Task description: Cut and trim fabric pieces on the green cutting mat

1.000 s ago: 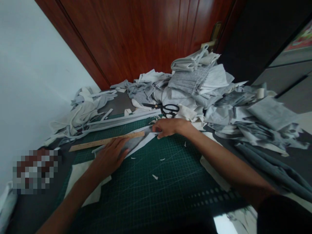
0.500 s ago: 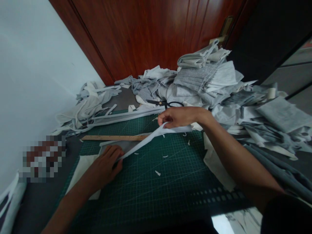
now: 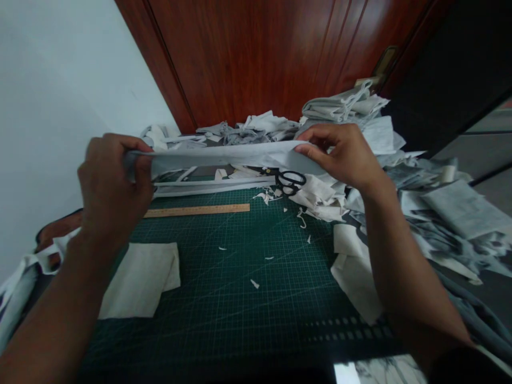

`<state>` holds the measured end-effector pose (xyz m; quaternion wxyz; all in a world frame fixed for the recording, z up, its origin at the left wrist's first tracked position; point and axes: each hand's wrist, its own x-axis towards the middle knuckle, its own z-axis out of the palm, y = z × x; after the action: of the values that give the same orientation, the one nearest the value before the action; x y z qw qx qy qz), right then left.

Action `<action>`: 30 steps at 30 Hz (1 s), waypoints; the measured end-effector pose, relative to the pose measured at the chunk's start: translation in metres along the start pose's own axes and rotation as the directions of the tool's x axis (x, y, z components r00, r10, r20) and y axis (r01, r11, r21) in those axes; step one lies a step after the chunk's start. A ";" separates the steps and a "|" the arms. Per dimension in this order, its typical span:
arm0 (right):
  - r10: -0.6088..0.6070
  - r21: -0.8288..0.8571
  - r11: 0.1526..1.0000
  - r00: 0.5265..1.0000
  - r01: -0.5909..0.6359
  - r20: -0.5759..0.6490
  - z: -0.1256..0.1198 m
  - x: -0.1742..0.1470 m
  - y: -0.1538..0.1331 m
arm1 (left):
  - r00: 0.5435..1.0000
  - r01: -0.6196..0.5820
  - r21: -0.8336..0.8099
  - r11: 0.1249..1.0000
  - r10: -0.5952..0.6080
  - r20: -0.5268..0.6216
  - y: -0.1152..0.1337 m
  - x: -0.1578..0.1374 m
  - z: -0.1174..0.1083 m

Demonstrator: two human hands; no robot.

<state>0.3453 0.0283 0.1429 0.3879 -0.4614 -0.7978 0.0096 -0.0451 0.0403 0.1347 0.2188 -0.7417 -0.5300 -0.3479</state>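
Note:
Stretched between both hands, a pale grey-white fabric strip (image 3: 224,156) hangs in the air above the far part of the green cutting mat (image 3: 240,256). My left hand (image 3: 116,181) pinches its left end between thumb and fingers. At the other end, my right hand (image 3: 340,152) grips the strip's upper edge with thumb and fingertips. Beneath the strip lie a wooden ruler (image 3: 200,210) and a bundle of narrow fabric strips (image 3: 216,185). Black-handled scissors (image 3: 291,181) rest below my right hand, their blades partly hidden by the strip.
A folded cream cloth (image 3: 140,277) lies at the mat's left, another cream piece (image 3: 356,272) at its right. Tiny fabric snippets (image 3: 255,284) dot the mat. Heaped grey and white fabric (image 3: 460,213) fills the right side. A wooden door (image 3: 256,64) and a white wall (image 3: 72,80) stand behind.
Both hands have lifted the fabric strip off the mat and moved it away from me. My left hand has gone up and left, my right hand up and right, uncovering the ruler.

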 end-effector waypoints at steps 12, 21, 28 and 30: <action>0.102 0.165 0.905 0.577 -0.392 0.810 -0.021 -0.038 -0.016 | 0.637 -0.298 -0.613 0.732 0.631 0.443 -0.024 -0.105 0.022; 0.004 0.147 0.956 0.513 -0.253 0.858 0.054 -0.055 -0.035 | 0.570 -0.248 -0.665 0.704 0.661 0.488 0.040 -0.088 0.062; 0.046 0.030 0.994 0.641 -0.108 0.767 0.107 -0.070 -0.018 | 0.653 -0.221 -0.695 0.684 0.633 0.416 0.052 -0.097 0.111; 0.073 0.012 0.991 0.628 -0.130 0.775 0.105 -0.072 -0.011 | 0.696 -0.197 -0.707 0.679 0.605 0.387 0.051 -0.102 0.113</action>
<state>0.2911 0.0041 0.0297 0.0234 -0.4439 -0.8589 0.2545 0.0153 0.0366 -0.0139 -0.1382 -0.9423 -0.2387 -0.1896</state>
